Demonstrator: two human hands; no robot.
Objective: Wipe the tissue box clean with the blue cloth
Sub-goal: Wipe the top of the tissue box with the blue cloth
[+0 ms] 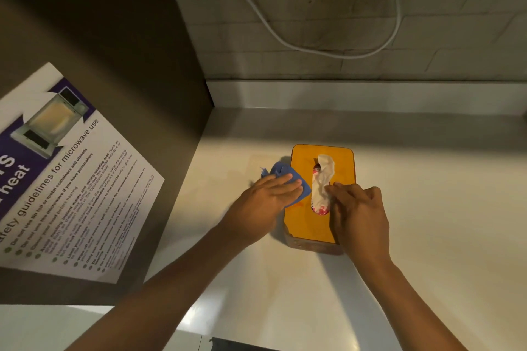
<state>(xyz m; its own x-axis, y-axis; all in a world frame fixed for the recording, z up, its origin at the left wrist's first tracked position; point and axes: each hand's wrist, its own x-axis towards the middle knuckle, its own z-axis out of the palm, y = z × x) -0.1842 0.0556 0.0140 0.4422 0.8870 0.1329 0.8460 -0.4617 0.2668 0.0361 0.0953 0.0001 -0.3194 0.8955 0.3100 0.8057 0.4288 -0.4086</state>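
While the rectangular tissue box with the flat orange lid (pixel 310 222) stands on the pale, glossy desk (pixel 427 236), well out from the back edge, both bare hands rest on top of it. The left hand (pixel 265 196) lies with its fingers straight and flat, pressing the small blue cloth (pixel 281 172) down over the left edge of the lid; part of the cloth sticks out beyond the fingertips and hangs off the box's left side towards the desk. That grip is open-handed, a press and not a clasp. The right hand (pixel 360 211) sits on the right half of the lid with its fingers curled; its fingertips touch the crumpled white tissue (pixel 322 179) that stands up out of the slot in the middle of the lid. Whether the fingers actually pinch the tissue or only push against it cannot be told from this view. The tissue's lower end shows a red and white pattern.

To the left, a dark brown panel (pixel 114 37) rises beside the desk, and a printed sheet of microwave safety guidelines (pixel 74 179) with a purple band is fixed to it. Behind the desk a wall of pale tiles (pixel 427 23) carries a looping white cable (pixel 328 50).
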